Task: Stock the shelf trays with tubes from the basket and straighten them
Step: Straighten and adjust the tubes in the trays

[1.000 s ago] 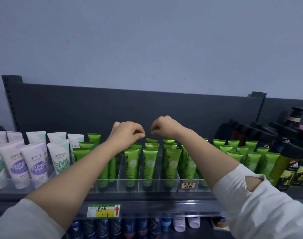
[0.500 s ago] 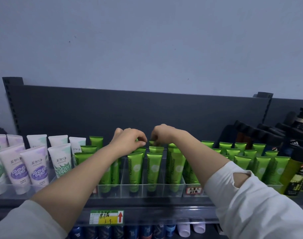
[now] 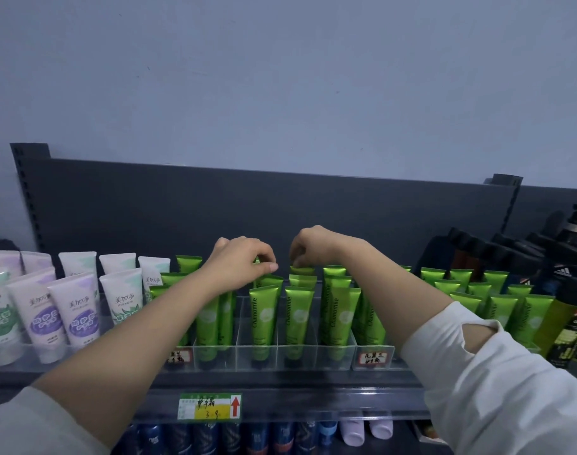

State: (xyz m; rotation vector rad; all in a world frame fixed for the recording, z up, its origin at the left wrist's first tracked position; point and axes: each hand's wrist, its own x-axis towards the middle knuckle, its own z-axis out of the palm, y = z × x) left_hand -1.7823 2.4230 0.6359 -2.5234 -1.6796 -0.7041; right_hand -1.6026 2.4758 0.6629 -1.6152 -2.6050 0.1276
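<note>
Both hands were up at the far row of the clear tray (image 3: 313, 357). The right hand (image 3: 310, 246) pinched a green Chamomile tube (image 3: 301, 270) by its crimp. The left hand (image 3: 244, 262) was curled just beside; couldn't tell what it held.

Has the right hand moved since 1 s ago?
Yes. Against the clear tray, the right hand has dropped slightly; its fingers now pinch a back-row green tube.

I read "Chamomile" on the shiny green plastic tubes (image 3: 264, 318); "美加净" on the soft white tubes (image 3: 124, 298); "3.9" beside a red arrow (image 3: 235, 406) on the yellow paper price tag (image 3: 210, 407).
</note>
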